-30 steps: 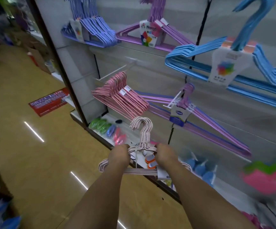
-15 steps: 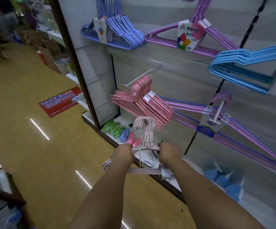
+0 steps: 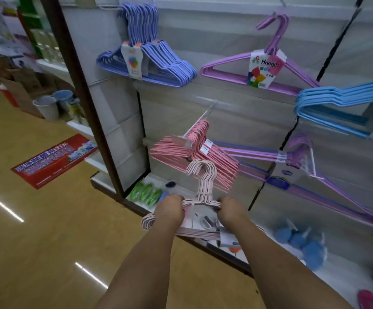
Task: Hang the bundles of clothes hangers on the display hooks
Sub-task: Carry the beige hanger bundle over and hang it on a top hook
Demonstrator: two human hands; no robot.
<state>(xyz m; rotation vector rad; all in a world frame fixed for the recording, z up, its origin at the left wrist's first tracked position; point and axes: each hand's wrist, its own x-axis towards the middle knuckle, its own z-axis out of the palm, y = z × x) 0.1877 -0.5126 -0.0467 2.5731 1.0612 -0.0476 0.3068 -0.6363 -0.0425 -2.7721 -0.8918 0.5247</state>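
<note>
Holding a pale pink bundle (image 3: 200,202) of wire hangers by its two shoulders: left hand (image 3: 168,211) curled round the left shoulder, right hand (image 3: 231,210) curled round the right one, both seen from the back, forearms stretched forward. Bundle upright, hooks pointing up, tops just in front of and below the hung pink bundle (image 3: 194,157); whether the two touch cannot be told.

Display wall (image 3: 237,101), grey, slatted:
- Display hook (image 3: 200,118), white, long, jutting out toward the aisle, carrying the hung pink bundle near its front end, a clear tag holder at its tip.
- Blue bundle (image 3: 150,61), upper left, with a paper label.
- Purple bundle (image 3: 268,68), upper centre, label reading "Hanger".
- Light blue bundle (image 3: 337,105), right edge, partly cut off.
- Lilac bundle (image 3: 299,166), right of the pink one, with a blue-and-white card.

Bottom shelf (image 3: 337,277), white: green items (image 3: 145,192) at its left end, blue round items (image 3: 301,241) further right, blurred.

Floor (image 3: 36,241), tan and glossy, with a red sticker (image 3: 54,159). Two grey buckets (image 3: 54,103) beyond the dark upright post (image 3: 85,103).
</note>
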